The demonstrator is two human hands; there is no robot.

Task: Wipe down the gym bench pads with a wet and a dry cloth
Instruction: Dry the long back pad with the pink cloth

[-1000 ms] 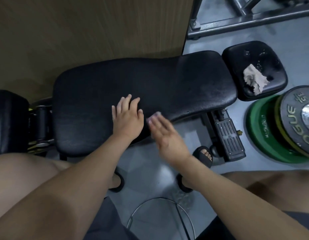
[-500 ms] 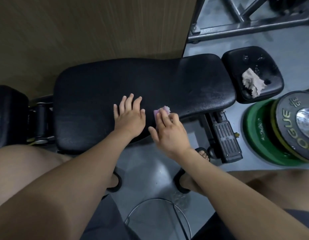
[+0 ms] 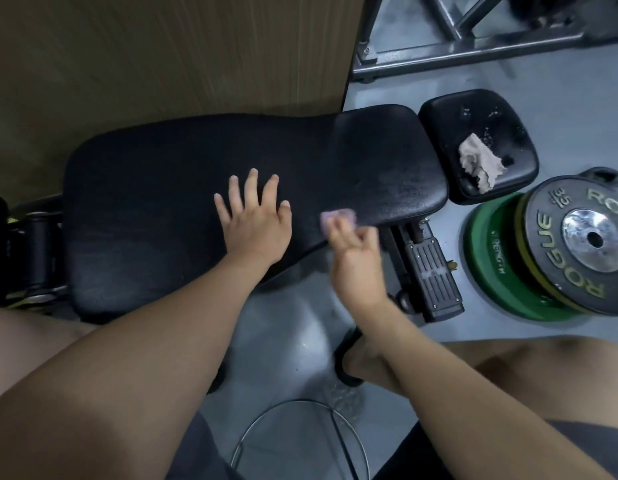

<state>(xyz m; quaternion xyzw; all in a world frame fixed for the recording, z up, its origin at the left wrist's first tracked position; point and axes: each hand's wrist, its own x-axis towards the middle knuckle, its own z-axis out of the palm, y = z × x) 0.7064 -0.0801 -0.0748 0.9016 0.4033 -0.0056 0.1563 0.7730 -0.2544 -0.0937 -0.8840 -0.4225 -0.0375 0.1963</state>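
The long black bench pad (image 3: 155,188) stretches across the middle of the view. My left hand (image 3: 253,220) rests flat on it with fingers spread. At the pad's near edge, my right hand (image 3: 356,258) holds a small pink cloth (image 3: 338,218) in its curled fingers; the hand is blurred. To the right sits the smaller black seat pad (image 3: 473,112), with a crumpled beige cloth (image 3: 478,164) lying on it.
A wooden wall panel (image 3: 162,46) rises behind the bench. Stacked weight plates (image 3: 560,258) lie on the grey floor at right, next to the bench's foot plate (image 3: 433,282). A metal rack base (image 3: 473,53) crosses the far floor. A wire stool ring (image 3: 300,441) is below.
My right hand has slid to the right along the pad's near edge with the pink cloth. My left hand has spread its fingers and stayed on the pad.
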